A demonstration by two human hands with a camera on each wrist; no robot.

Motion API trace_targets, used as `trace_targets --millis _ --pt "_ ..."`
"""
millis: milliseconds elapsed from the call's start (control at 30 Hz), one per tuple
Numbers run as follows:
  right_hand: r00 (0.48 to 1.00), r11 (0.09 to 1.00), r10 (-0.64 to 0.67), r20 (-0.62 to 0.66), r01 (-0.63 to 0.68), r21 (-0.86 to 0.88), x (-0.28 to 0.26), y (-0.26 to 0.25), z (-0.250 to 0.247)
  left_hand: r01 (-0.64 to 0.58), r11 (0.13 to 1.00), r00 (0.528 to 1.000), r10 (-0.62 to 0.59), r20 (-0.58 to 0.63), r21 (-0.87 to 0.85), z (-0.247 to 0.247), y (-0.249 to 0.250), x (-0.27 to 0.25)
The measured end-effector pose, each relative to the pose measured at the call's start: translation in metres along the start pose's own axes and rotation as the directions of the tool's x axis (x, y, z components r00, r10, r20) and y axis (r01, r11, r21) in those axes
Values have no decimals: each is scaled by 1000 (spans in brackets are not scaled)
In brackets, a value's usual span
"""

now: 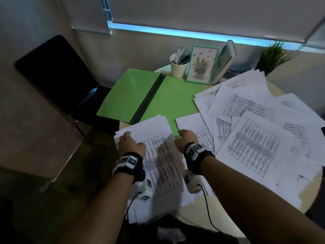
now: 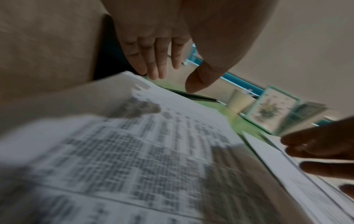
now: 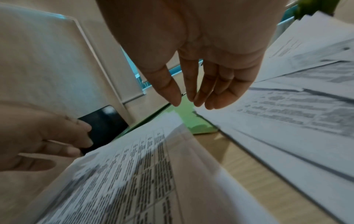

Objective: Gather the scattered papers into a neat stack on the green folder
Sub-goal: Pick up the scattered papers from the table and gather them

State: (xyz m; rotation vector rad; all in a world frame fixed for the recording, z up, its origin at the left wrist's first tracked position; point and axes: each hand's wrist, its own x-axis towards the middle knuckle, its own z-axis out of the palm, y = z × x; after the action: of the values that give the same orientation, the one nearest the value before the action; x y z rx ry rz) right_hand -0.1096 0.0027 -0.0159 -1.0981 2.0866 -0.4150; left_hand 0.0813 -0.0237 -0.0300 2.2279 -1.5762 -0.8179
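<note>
The open green folder (image 1: 158, 95) lies at the back left of the round table (image 1: 219, 217). A bundle of printed papers (image 1: 158, 155) lies at the near left, its far edge over the folder's front edge. My left hand (image 1: 131, 140) is over the bundle's far left corner with straight fingers (image 2: 153, 65), holding nothing. My right hand (image 1: 184, 138) hangs open, fingers (image 3: 210, 91) pointing down, between the bundle (image 3: 143, 166) and the scattered sheets (image 1: 255, 129) that cover the table's right half. A strip of folder (image 3: 195, 121) shows below the right hand.
Behind the folder stand a white pen cup (image 1: 178, 66), a framed flower picture (image 1: 202, 65) and a leaning book (image 1: 225, 60). A green plant (image 1: 274, 55) is at the back right. A black chair (image 1: 58, 76) stands left of the table.
</note>
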Motion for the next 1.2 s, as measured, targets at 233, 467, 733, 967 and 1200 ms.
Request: trace_targets --millis 233,467,733,967,1200 --pt "993 992 80 -85 -71 104 -11 52 -63 -203 978 967 207 147 -43 50 75 -28" --pt "944 923 282 -172 -218 317 -29 151 -143 -252 954 875 297 381 -165 110 153 -86" --pt "733 748 628 -260 -476 463 -50 273 -193 -240 963 806 268 528 -123 170 188 -117" --pt "720 698 678 -148 -567 438 -41 295 -190 -245 969 830 228 509 -34 208 184 -131" --pt "780 718 604 -164 -444 536 -35 290 -175 -306 950 781 209 588 69 214 180 -143"
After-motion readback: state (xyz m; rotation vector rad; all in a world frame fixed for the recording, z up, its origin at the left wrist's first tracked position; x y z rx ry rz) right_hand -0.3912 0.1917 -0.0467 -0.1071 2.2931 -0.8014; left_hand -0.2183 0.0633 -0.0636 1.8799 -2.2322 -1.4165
